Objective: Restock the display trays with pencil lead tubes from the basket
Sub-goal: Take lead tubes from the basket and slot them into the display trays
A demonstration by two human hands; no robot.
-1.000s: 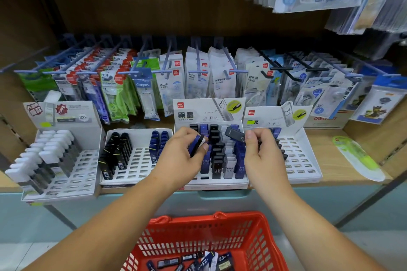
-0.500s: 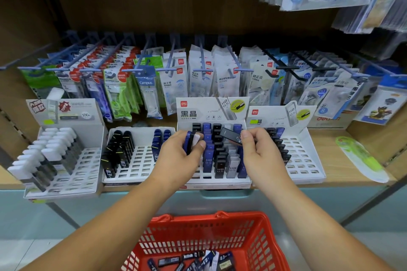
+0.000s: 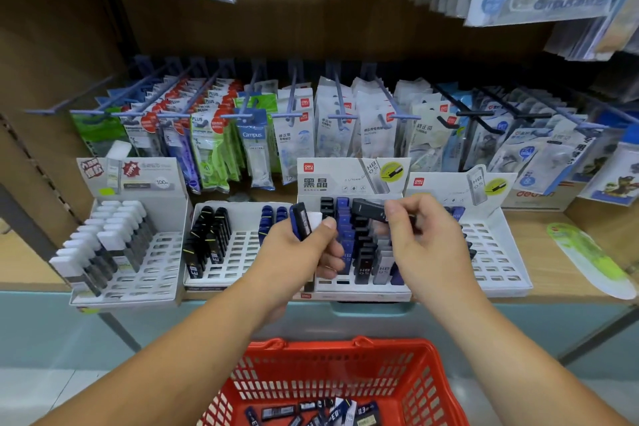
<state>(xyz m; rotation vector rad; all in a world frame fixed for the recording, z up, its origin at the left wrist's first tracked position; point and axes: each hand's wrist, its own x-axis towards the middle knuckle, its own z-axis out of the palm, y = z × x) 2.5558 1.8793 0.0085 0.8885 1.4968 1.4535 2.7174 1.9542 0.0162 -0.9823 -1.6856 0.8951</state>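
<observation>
Left hand (image 3: 304, 252) grips spare tubes (image 3: 303, 220); right hand (image 3: 423, 242) pinches a black tube (image 3: 369, 209) over the tray (image 3: 363, 295). It could slip into a wrong row.

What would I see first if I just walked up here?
Two hands in the middle: the left hand grips a few lead tubes, and the right hand pinches a black lead tube above the middle display tray. Below them sits a bright red basket with more tubes inside.
</observation>
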